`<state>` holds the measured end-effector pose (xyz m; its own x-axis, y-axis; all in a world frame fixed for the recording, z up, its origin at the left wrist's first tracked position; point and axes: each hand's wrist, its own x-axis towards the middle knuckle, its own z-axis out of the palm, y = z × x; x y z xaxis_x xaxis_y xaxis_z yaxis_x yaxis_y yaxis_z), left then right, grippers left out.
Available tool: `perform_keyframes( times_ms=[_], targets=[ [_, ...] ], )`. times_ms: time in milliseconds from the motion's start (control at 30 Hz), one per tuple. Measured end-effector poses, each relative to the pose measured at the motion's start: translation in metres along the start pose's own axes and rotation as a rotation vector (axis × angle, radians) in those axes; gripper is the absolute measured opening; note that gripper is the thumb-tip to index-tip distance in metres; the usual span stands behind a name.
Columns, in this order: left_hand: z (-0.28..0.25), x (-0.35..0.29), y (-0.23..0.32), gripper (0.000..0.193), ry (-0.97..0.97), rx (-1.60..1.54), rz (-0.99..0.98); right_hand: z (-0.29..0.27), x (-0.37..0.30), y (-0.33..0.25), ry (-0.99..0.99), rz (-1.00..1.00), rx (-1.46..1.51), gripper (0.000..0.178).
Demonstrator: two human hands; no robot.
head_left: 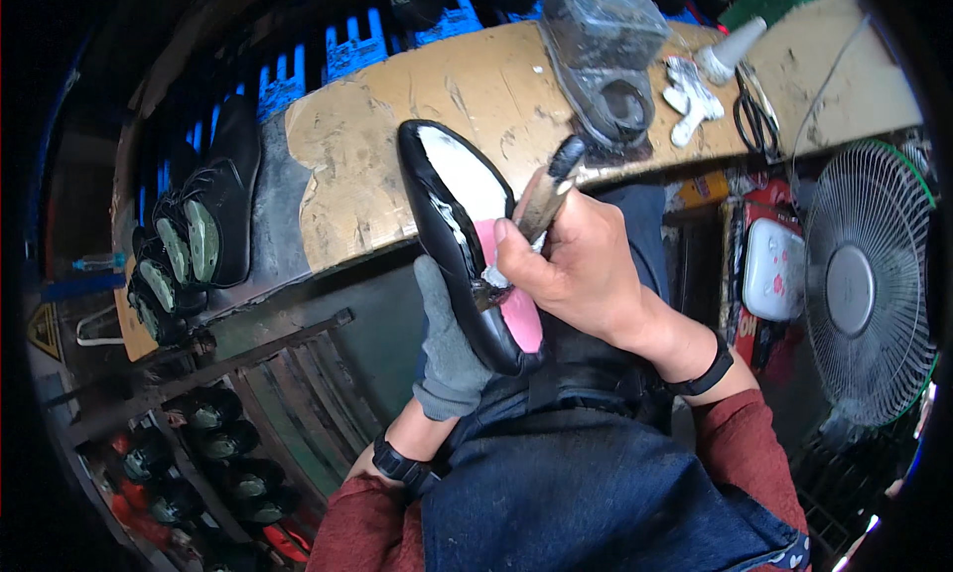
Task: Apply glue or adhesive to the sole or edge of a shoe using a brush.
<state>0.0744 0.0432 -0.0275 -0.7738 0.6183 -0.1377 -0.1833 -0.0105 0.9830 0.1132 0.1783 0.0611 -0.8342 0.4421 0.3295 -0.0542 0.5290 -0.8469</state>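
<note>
My left hand (444,349), in a grey glove, holds a black shoe (459,264) from below and along its side. The shoe lies bottom up, its toe pointing away from me. White shows on the front of its underside and pink toward the heel. My bare right hand (586,264) is closed around a wooden-handled brush (542,207) with a dark-stained end. The brush's lower end meets the shoe's underside near the middle. A white smear shows there, and my thumb partly hides the contact.
Black shoes (204,229) stand at the left of the worn workbench (347,175). A dirty pot (620,110), a crumpled white glove (690,100), a white nozzle bottle (733,51) and scissors (754,120) sit at the far right. A fan (854,284) stands right; racked shoes (243,473) are lower left.
</note>
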Motion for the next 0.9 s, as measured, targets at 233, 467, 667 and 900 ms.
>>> perform_keyframes(
  times_ms=[233, 467, 667, 900],
  targets=[
    [-0.011, -0.005, -0.010, 0.052, -0.053, 0.358, 0.246, -0.024, -0.015, -0.007, -0.287, -0.297, 0.091, 0.023],
    [-0.027, -0.012, 0.005, 0.065, -0.189, 0.435, 0.198, -0.050, 0.030, -0.022, -0.757, -0.613, 0.231, 0.036],
    [-0.037, -0.023, 0.025, 0.076, -0.123, 0.754, 0.306, -0.071, 0.051, -0.040, -0.922, -0.707, 0.180, 0.023],
    [-0.060, -0.039, 0.029, 0.090, 0.012, 1.103, 0.365, -0.070, 0.055, -0.030, -0.839, -0.794, 0.261, 0.018]
  ],
)
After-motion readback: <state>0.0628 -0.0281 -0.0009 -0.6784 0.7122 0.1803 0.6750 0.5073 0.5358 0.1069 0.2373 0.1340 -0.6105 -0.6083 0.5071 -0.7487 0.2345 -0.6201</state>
